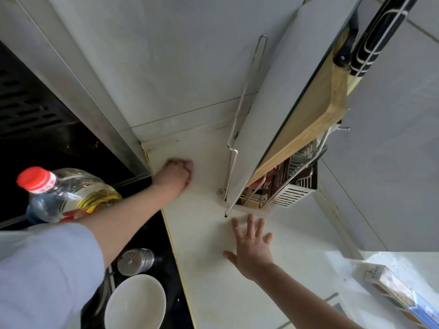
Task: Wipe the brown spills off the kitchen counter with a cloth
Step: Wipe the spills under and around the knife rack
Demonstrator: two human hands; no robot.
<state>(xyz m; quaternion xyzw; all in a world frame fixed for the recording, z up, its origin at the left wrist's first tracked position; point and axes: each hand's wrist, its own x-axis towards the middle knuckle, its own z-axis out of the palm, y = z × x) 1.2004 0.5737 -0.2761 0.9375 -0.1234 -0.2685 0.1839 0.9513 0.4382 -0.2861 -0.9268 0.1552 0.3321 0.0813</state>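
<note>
Here the left hand [177,173] is curled into a tight fist, knuckles pressed down on the cream counter [209,257] near its far corner, at about ten o'clock from the frame's middle. Whether a cloth sits inside that fist I cannot tell; nothing of it shows past the fingers, so its long axis cannot be read. The right hand [253,249] lies flat and wide open on the counter at about five o'clock from the fist, fingers spread and pointing toward twelve o'clock, fingertips just short of the metal rack [280,188] holding a wooden cutting board [316,115]. Left of the counter, an oil bottle [69,193], a metal shaker [135,261] and a white bowl [135,302] stand on the black stovetop [166,233].
</note>
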